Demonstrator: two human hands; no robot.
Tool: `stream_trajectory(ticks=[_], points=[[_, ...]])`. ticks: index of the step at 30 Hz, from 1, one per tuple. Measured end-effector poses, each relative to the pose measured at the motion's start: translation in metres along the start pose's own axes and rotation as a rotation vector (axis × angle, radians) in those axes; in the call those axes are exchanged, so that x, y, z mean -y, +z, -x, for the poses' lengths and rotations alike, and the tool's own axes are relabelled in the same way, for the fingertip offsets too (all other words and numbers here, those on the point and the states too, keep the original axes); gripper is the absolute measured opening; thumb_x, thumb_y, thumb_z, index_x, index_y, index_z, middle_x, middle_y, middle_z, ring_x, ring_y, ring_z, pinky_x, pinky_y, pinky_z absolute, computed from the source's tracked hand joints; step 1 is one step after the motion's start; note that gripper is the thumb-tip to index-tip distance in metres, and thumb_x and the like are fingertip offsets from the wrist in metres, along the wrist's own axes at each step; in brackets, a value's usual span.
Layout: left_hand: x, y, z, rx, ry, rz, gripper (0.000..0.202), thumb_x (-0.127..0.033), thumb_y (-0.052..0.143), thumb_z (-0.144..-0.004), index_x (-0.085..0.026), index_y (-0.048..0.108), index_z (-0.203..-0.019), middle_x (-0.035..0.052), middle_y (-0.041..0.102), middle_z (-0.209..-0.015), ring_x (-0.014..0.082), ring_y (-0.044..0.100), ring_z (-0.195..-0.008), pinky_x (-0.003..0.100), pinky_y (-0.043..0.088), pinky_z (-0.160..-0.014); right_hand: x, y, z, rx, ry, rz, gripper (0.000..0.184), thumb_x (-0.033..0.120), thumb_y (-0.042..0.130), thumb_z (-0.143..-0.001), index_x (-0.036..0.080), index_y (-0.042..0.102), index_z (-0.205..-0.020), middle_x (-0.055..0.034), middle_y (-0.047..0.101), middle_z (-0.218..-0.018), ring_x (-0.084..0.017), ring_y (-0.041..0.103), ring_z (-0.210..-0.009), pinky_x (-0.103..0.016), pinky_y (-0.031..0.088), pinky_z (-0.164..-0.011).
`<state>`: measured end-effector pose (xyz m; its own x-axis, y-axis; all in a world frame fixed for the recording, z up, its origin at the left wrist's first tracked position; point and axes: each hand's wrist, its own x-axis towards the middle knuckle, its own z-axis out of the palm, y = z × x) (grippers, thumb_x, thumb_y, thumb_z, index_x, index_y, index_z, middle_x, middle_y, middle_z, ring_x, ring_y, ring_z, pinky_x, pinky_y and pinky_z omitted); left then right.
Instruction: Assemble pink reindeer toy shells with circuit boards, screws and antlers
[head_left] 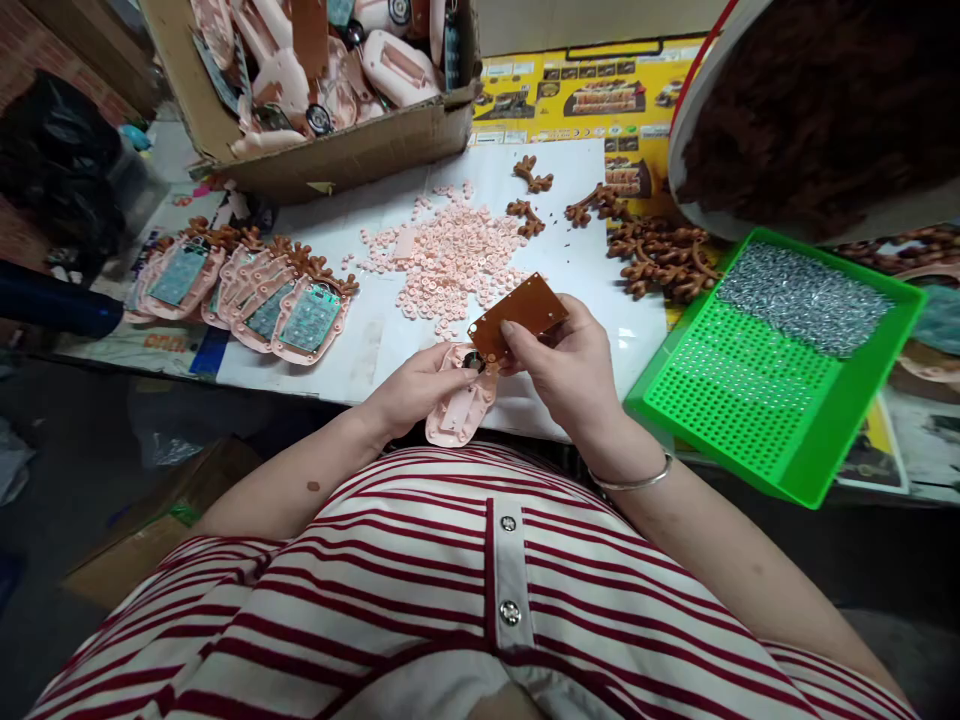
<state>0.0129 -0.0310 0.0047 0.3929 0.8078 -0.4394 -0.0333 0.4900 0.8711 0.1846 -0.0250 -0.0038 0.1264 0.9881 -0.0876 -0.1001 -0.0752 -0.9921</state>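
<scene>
My left hand (424, 385) grips a pale pink plastic shell (459, 415) at the table's front edge, its thumb by a small round black speaker (474, 362) in the shell's upper end. A brown circuit board (519, 318) is pinched between thumb and fingers of my right hand (574, 365), tilted above the shell's top. The board's lower left corner is close to the speaker; whether they touch I cannot tell. Just beyond both hands lies a heap of small pink plastic pieces (465, 250).
A cardboard box (375, 150) of pink shells stands at the back. Shells with boards (309, 315) line the left. Brown antler-shaped pieces (652, 250) lie right of the heap. A green basket (750, 420) holds many small metal screws (802, 295), beside a tipped container of brown pieces (817, 110).
</scene>
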Motion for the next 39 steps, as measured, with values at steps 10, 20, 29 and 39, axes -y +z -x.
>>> stream_trajectory(ticks=[10, 20, 29, 39], points=[[0.002, -0.003, -0.003, 0.021, -0.015, -0.067, 0.028, -0.029, 0.078, -0.068, -0.014, 0.066, -0.089, 0.0033, 0.071, -0.085, 0.0173, 0.065, -0.078, 0.029, 0.048, -0.075, -0.008, -0.002, -0.002, 0.107, -0.184, 0.041, 0.045, 0.056, 0.083, -0.072, 0.025, 0.062, -0.098, -0.0006, 0.068, -0.092, -0.015, 0.065, -0.072, -0.031, 0.058, -0.06], [0.003, -0.008, -0.008, 0.076, -0.077, 0.051, 0.037, -0.033, 0.084, -0.066, -0.012, 0.073, -0.094, 0.006, 0.075, -0.088, 0.0179, 0.067, -0.077, 0.03, 0.05, -0.074, -0.007, -0.016, -0.008, 0.176, -0.001, -0.128, 0.043, 0.058, 0.083, -0.072, 0.021, 0.068, -0.088, 0.0023, 0.069, -0.072, -0.012, 0.064, -0.06, -0.027, 0.057, -0.055], [0.005, -0.01, -0.008, 0.015, -0.006, 0.016, 0.034, -0.025, 0.085, -0.065, -0.014, 0.073, -0.095, 0.0037, 0.074, -0.089, 0.0164, 0.067, -0.079, 0.027, 0.051, -0.076, -0.01, -0.023, 0.013, 0.104, -0.499, 0.318, 0.006, 0.025, 0.071, -0.088, 0.021, 0.067, -0.088, 0.0019, 0.071, -0.074, -0.011, 0.064, -0.064, -0.023, 0.053, -0.058], [0.001, -0.005, -0.007, -0.056, -0.026, 0.096, 0.028, -0.023, 0.079, -0.062, -0.014, 0.073, -0.088, 0.0002, 0.071, -0.078, 0.0126, 0.062, -0.069, 0.024, 0.05, -0.069, -0.007, -0.021, 0.036, 0.229, -1.453, 1.026, 0.02, 0.01, 0.053, -0.097, 0.015, 0.069, -0.086, -0.008, 0.081, -0.092, -0.018, 0.07, -0.081, -0.029, 0.058, -0.073]])
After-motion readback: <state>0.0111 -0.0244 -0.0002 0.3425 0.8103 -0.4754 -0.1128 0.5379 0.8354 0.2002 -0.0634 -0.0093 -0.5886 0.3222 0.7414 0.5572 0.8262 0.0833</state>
